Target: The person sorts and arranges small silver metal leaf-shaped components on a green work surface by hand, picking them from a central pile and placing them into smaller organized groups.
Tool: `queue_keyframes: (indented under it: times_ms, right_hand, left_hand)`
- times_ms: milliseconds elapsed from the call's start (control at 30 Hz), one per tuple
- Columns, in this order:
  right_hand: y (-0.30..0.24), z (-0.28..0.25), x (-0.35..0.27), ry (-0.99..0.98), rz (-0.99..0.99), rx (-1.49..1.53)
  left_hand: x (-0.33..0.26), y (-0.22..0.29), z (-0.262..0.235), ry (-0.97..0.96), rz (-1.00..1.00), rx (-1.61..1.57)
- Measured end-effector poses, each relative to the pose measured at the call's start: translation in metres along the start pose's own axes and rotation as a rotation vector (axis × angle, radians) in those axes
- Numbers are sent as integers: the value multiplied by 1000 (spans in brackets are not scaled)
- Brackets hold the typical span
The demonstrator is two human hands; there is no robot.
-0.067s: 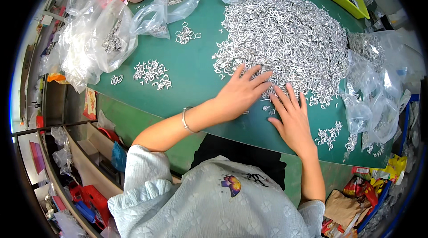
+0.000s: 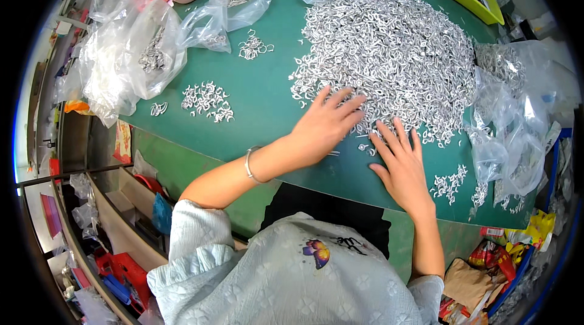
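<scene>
A green table (image 2: 267, 90) is covered at 1 o'clock by a large heap of small metal clips (image 2: 389, 51). Small sorted clusters (image 2: 207, 100) lie at 10 o'clock; most remains unsorted. The left hand (image 2: 325, 127) and right hand (image 2: 401, 164) are spread flat at the heap's edge, nothing gripped.

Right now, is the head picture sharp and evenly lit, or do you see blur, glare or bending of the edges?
Head view: light is even and soft, with faint shadows under the left hand and right hand; the clear plastic bags show white glare; the pile of small metal pieces is sharp; the green table edge bends strongly, and the corners are black.
</scene>
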State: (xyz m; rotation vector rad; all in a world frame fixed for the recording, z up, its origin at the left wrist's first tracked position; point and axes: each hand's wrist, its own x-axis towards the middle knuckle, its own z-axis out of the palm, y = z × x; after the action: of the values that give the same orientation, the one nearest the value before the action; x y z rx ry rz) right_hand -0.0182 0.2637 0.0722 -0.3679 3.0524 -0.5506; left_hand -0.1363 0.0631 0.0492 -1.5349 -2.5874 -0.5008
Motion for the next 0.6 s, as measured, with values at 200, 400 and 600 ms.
queue_keyframes:
  times_ms: [200,400,600]
  right_hand:
    - [15,0,-24,126,114,67]
    - [14,4,-37,247,190,102]
    - [-19,15,-18,123,189,-14]
  left_hand:
    - [-19,11,-13,101,-121,-84]
    - [-52,38,-2,54,-136,-274]
    - [-57,48,5,174,-220,-362]
